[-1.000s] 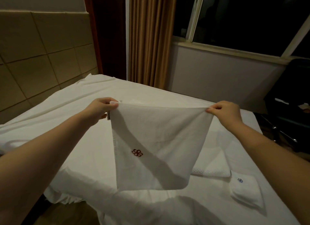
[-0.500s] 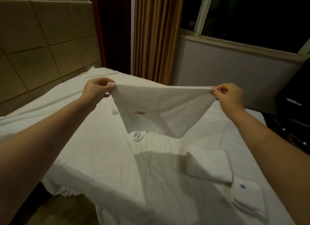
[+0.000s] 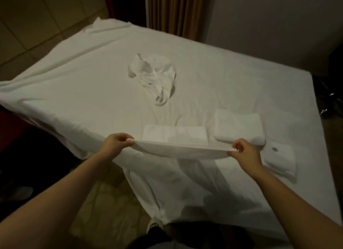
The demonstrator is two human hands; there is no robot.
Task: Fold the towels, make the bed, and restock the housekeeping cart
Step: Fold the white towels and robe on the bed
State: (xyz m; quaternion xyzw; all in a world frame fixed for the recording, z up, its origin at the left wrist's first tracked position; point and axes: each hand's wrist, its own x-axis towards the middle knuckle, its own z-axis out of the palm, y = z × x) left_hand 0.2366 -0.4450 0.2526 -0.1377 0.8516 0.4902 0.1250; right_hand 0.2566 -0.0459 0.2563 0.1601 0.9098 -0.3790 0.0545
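Two hands hold one white towel (image 3: pixel 181 150) stretched between them, low over the near part of the bed (image 3: pixel 83 72). At the towel's left corner the left hand (image 3: pixel 116 144) pinches the edge with its fingers curled on the cloth. The right hand (image 3: pixel 245 154) pinches the right corner the same way, and the cloth sags slightly in the middle. Just beyond the towel a flat white rectangle (image 3: pixel 174 135) lies on the sheet; whether it is the same towel's far half or a separate piece, I cannot tell. Beyond the towel's right end sits a thick folded towel (image 3: pixel 239 129), and to the right of that end, just past the right hand, lies a smaller folded towel (image 3: pixel 278 158) with a blue emblem. Well beyond the towel, mid-bed, lies a crumpled cloth (image 3: pixel 154 76). Nearer than the towel, at the bed's edge, a shoe (image 3: pixel 154 226) shows on the floor.
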